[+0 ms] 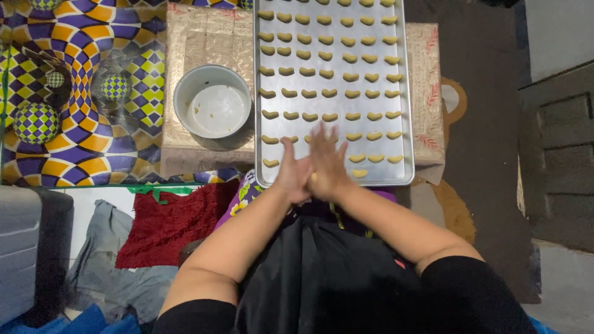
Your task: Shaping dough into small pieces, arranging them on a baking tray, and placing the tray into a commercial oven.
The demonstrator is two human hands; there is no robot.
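1. One patterned floor mat (pixel 80 74), in purple, yellow and green checks with ball shapes, fills the space well to the left of the baking tray.
2. Under the tray lies a low gold-patterned table (pixel 204 37), showing on the tray's left and right sides.
3. The long metal baking tray (pixel 403 124) itself runs from the top edge down to the person's hands, with its near rim just in front of the wrists.
4. A red cloth (pixel 170 222) lies on the floor below the tray's near left corner, with a grey garment (pixel 105 253) further left of it.
5. A round white bowl (pixel 212 102) stands on the table just left of the tray, apart from its rim, nearly empty with a few crumbs.
6. The left hand (pixel 294 173) and right hand (pixel 328 164) meet over the tray's near edge, palms pressed together, fingers stretched flat and blurred.
7. Rows of small yellow crescent-shaped dough pieces (pixel 328 74) cover the tray, evenly spaced.
8. A small yellow dough bit (pixel 314 177) peeks out between the two palms, above the tray's near rim.
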